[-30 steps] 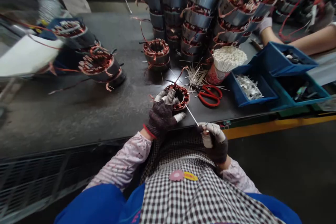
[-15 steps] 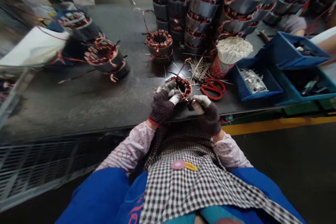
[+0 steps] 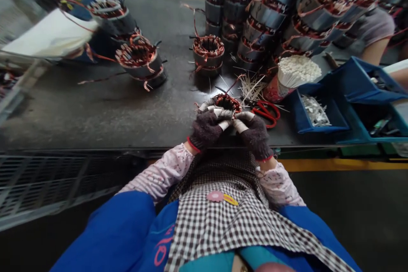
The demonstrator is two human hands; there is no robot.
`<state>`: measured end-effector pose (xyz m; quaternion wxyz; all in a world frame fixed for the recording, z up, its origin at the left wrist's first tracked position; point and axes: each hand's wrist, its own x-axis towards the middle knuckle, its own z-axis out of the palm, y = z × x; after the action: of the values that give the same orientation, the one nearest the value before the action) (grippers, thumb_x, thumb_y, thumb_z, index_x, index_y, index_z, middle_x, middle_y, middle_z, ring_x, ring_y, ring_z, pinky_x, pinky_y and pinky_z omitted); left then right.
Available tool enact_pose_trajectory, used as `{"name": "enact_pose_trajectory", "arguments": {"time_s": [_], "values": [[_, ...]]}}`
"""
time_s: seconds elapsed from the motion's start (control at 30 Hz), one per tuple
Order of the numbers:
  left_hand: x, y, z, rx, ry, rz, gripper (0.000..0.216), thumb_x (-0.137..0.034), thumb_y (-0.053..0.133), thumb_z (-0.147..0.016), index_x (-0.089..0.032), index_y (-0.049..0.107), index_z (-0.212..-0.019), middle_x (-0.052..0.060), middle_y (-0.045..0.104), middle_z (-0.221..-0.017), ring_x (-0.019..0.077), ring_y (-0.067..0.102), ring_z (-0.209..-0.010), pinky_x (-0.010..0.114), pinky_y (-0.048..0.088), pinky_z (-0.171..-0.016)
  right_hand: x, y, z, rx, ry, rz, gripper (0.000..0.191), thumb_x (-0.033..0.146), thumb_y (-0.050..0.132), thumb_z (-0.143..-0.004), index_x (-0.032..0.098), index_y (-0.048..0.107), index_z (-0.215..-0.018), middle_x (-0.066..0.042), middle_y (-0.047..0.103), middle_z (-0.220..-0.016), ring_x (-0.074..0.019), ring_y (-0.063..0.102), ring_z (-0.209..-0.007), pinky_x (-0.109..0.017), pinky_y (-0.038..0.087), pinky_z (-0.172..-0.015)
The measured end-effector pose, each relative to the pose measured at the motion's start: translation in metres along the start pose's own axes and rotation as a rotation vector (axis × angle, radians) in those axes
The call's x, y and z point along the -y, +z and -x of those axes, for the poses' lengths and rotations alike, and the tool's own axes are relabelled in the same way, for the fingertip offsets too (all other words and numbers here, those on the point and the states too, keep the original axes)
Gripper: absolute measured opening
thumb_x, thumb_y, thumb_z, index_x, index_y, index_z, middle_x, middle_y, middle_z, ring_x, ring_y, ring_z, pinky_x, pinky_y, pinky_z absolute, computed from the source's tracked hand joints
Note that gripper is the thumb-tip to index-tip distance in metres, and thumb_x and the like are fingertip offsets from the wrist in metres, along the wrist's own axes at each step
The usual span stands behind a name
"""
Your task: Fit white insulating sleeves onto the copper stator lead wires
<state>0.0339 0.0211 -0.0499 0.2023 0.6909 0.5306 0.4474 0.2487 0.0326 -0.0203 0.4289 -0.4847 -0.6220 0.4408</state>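
A small motor stator point(image 3: 228, 103) with copper windings sits at the near edge of the dark workbench point(image 3: 105, 110). My left hand point(image 3: 208, 126), in a dark glove with white fingertips, curls around the stator's near left side. My right hand point(image 3: 252, 132), gloved the same way, presses against its near right side with the fingers bent. Both hands meet over the stator's front rim, and whatever lies between the fingertips is hidden.
Red-handled scissors point(image 3: 266, 112) and loose white sticks point(image 3: 251, 87) lie just right of the stator. A cup of white sticks point(image 3: 295, 74), blue bins point(image 3: 321, 112), stacked stators point(image 3: 270, 12) and other stators point(image 3: 142, 59) point(image 3: 208, 53) surround them. Another person's arm point(image 3: 376, 38) shows far right.
My right hand, which held a thin white stick away from the stator, has moved in to the stator beside my left hand. The stick is no longer visible.
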Motion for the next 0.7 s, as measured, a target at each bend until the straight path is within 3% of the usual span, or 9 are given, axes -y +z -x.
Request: {"name": "enact_pose_trajectory", "arguments": {"time_s": [0.13,0.3,0.47,0.53,0.7], "values": [[-0.002,0.0,-0.001,0.013,-0.002,-0.007,0.013,-0.034,0.089,-0.11,-0.029,0.099,-0.118,0.006,0.1,-0.126,0.0351,0.09,-0.134,0.076,0.053,-0.153,0.001,-0.002,0.004,0.039,0.013,-0.063,0.031,0.061,0.094,-0.104,0.03,0.093,-0.109,-0.002,0.086,-0.09,-0.0246,0.078,-0.077,-0.044,0.074,-0.073],[-0.001,0.0,-0.002,0.005,0.03,-0.026,0.015,-0.032,0.084,-0.11,-0.032,0.099,-0.115,0.005,0.1,-0.122,0.0348,0.09,-0.131,0.077,0.053,-0.152,-0.002,-0.003,-0.001,0.029,-0.01,-0.004,0.029,0.057,0.101,-0.096,0.031,0.09,-0.095,-0.002,0.087,-0.089,-0.0268,0.081,-0.085,-0.045,0.076,-0.082],[0.0,0.001,-0.002,-0.001,0.039,-0.047,0.013,-0.033,0.086,-0.108,-0.03,0.097,-0.113,0.006,0.1,-0.122,0.0355,0.091,-0.129,0.077,0.053,-0.152,-0.003,-0.007,0.003,0.094,0.06,-0.106,0.034,0.066,0.097,-0.104,0.033,0.092,-0.108,-0.002,0.086,-0.09,-0.024,0.074,-0.07,-0.041,0.068,-0.062],[-0.002,-0.001,-0.002,0.021,0.029,-0.058,0.014,-0.033,0.086,-0.109,-0.03,0.098,-0.116,0.006,0.1,-0.124,0.0354,0.09,-0.129,0.078,0.05,-0.154,-0.006,-0.005,0.001,0.095,0.039,-0.094,0.03,0.063,0.098,-0.103,0.034,0.093,-0.107,-0.003,0.088,-0.091,-0.0262,0.077,-0.074,-0.044,0.071,-0.068],[-0.003,-0.008,-0.002,0.079,0.042,-0.052,0.014,-0.034,0.086,-0.112,-0.033,0.098,-0.119,0.005,0.1,-0.122,0.0364,0.09,-0.131,0.08,0.048,-0.154,-0.008,-0.001,-0.001,0.032,-0.033,0.027,0.03,0.063,0.094,-0.101,0.033,0.091,-0.101,-0.005,0.093,-0.1,-0.0318,0.085,-0.093,-0.055,0.078,-0.098]]}}
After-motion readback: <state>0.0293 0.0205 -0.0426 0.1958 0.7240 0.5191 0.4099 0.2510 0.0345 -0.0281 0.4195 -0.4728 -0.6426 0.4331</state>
